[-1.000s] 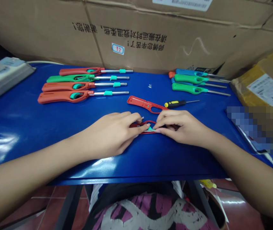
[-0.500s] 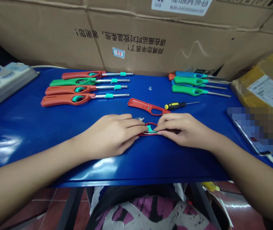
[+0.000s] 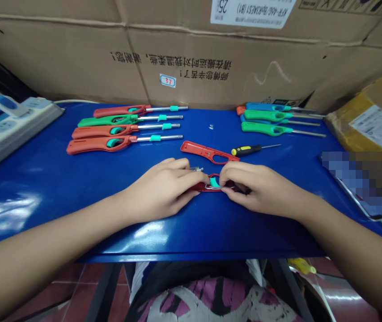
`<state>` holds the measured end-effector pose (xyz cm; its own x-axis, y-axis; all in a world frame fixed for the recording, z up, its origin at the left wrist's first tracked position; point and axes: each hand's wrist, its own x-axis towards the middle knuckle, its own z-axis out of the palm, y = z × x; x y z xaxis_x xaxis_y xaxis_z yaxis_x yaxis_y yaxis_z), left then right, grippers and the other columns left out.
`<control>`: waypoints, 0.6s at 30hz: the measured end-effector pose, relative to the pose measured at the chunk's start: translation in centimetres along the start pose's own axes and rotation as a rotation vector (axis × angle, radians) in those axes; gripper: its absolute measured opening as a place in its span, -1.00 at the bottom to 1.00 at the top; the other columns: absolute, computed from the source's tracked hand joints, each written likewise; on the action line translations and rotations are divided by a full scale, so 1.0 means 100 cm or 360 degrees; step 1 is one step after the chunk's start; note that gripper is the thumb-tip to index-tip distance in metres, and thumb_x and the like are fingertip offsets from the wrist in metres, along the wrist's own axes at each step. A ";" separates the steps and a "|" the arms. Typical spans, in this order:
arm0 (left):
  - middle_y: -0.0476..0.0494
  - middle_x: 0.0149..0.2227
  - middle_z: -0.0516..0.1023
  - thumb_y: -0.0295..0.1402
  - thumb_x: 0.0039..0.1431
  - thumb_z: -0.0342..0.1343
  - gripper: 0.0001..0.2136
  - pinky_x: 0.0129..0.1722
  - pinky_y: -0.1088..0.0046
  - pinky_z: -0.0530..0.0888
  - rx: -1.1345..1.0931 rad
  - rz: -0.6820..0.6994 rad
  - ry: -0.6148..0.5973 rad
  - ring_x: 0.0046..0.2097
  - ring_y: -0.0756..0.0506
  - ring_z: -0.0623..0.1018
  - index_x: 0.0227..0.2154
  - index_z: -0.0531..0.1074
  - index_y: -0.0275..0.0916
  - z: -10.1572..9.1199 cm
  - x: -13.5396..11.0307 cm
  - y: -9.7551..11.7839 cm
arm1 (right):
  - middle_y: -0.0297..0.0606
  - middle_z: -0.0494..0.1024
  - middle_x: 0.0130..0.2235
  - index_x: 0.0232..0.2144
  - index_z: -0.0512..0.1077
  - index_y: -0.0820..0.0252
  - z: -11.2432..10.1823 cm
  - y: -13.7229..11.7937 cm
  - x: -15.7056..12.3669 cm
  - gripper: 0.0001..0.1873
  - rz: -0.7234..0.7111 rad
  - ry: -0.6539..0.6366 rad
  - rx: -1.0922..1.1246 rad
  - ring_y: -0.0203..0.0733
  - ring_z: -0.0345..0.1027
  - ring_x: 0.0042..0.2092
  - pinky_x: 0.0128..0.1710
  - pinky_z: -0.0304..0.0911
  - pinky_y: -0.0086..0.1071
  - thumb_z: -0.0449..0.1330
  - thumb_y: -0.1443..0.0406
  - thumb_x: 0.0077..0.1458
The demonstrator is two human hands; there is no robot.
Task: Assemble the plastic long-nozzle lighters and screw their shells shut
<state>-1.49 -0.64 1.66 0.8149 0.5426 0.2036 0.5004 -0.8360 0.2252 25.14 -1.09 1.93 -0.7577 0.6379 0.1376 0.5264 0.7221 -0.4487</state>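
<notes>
Both clamped: left hand (image 3: 164, 188), right hand (image 3: 261, 188) pin red plastic lighter shell (image 3: 201, 186) flat, steadying teal trigger (image 3: 214, 182); detached red cover (image 3: 207, 152) at 12 o'clock.

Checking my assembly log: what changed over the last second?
The right hand curled its fingers in over the teal trigger, closing up to the left hand. Both hands stayed on the red shell; the spare shell, screwdriver and lighters did not move.
</notes>
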 end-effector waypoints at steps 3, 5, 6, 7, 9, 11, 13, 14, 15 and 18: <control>-0.13 -0.16 0.58 -0.40 0.36 0.07 -0.73 -0.14 0.35 0.38 -0.0080 -0.0066 -0.0004 -0.12 -0.13 0.45 0.09 0.40 -0.19 0.001 0.000 -0.001 | -0.29 0.50 -0.24 -0.24 0.38 0.14 0.001 0.001 0.001 -0.92 0.0022 0.0024 0.0053 -0.28 0.32 -0.28 -0.29 0.19 -0.41 0.11 0.39 0.27; -0.13 -0.13 0.57 -0.40 0.34 0.10 -0.70 -0.10 0.33 0.39 -0.0175 -0.0116 -0.0006 -0.09 -0.13 0.45 0.11 0.38 -0.18 0.002 0.001 -0.002 | -0.33 0.48 -0.30 -0.26 0.38 0.15 0.001 0.000 0.002 -0.94 0.0077 0.0042 0.0083 -0.31 0.27 -0.36 -0.34 0.15 -0.43 0.14 0.40 0.25; -0.12 -0.12 0.57 -0.40 0.33 0.11 -0.69 -0.08 0.32 0.39 -0.0223 -0.0133 -0.0005 -0.08 -0.13 0.44 0.11 0.38 -0.17 0.002 0.001 -0.002 | -0.35 0.46 -0.33 -0.27 0.38 0.15 0.001 0.000 0.003 -0.95 0.0105 0.0054 0.0102 -0.33 0.24 -0.40 -0.37 0.13 -0.44 0.15 0.40 0.24; -0.12 -0.10 0.57 -0.41 0.32 0.11 -0.69 -0.07 0.32 0.40 -0.0266 -0.0146 0.0000 -0.07 -0.13 0.44 0.10 0.39 -0.17 0.002 0.001 -0.002 | -0.38 0.44 -0.36 -0.29 0.38 0.16 0.001 -0.001 0.004 -0.95 0.0131 0.0064 0.0119 -0.34 0.21 -0.42 -0.39 0.12 -0.44 0.16 0.40 0.24; -0.12 -0.09 0.57 -0.42 0.31 0.12 -0.69 -0.06 0.31 0.41 -0.0325 -0.0158 0.0012 -0.07 -0.13 0.43 0.09 0.40 -0.19 0.003 0.001 -0.002 | -0.40 0.41 -0.39 -0.32 0.36 0.16 0.001 -0.002 0.006 -0.93 0.0169 0.0075 0.0130 -0.35 0.19 -0.44 -0.40 0.10 -0.45 0.16 0.40 0.23; -0.12 -0.07 0.57 -0.43 0.30 0.14 -0.69 -0.04 0.31 0.42 -0.0365 -0.0157 0.0023 -0.07 -0.13 0.43 0.08 0.40 -0.20 0.003 0.002 -0.001 | -0.41 0.40 -0.40 -0.35 0.32 0.15 0.000 -0.003 0.006 -0.90 0.0195 0.0058 0.0105 -0.35 0.19 -0.44 -0.40 0.10 -0.44 0.16 0.40 0.22; -0.11 -0.05 0.58 -0.40 0.29 0.16 -0.69 -0.02 0.30 0.42 -0.0400 -0.0153 0.0050 -0.08 -0.12 0.44 0.08 0.41 -0.20 0.002 0.003 -0.002 | -0.41 0.40 -0.40 -0.35 0.31 0.15 -0.003 -0.003 0.004 -0.89 0.0216 0.0029 0.0106 -0.35 0.21 -0.43 -0.40 0.10 -0.44 0.16 0.39 0.23; -0.11 -0.03 0.58 -0.37 0.29 0.16 -0.70 -0.01 0.30 0.42 -0.0409 -0.0156 0.0082 -0.08 -0.12 0.44 0.07 0.41 -0.20 0.001 0.003 -0.003 | -0.41 0.40 -0.39 -0.33 0.32 0.15 -0.005 -0.002 0.003 -0.91 0.0227 0.0017 0.0134 -0.35 0.21 -0.44 -0.42 0.10 -0.45 0.17 0.37 0.22; -0.12 -0.02 0.58 -0.35 0.30 0.16 -0.70 0.00 0.29 0.42 -0.0409 -0.0167 0.0122 -0.07 -0.11 0.45 0.06 0.42 -0.21 0.001 0.003 -0.004 | -0.40 0.41 -0.38 -0.28 0.34 0.15 -0.007 -0.002 0.001 -0.94 0.0239 0.0010 0.0177 -0.35 0.21 -0.44 -0.43 0.11 -0.45 0.19 0.36 0.22; -0.16 -0.02 0.55 -0.27 0.31 0.15 -0.71 0.05 0.25 0.41 -0.0344 -0.0268 0.0247 -0.02 -0.14 0.47 0.02 0.44 -0.25 -0.001 0.004 -0.011 | -0.40 0.43 -0.35 -0.09 0.38 0.16 -0.013 0.001 -0.004 -0.77 0.0272 0.0029 0.0272 -0.37 0.21 -0.47 -0.45 0.15 -0.46 0.23 0.36 0.18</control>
<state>-1.74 0.53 1.55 0.6633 0.6918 0.2853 0.5373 -0.7057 0.4619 25.95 -0.92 3.03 -0.6553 0.7528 0.0618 0.5724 0.5484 -0.6096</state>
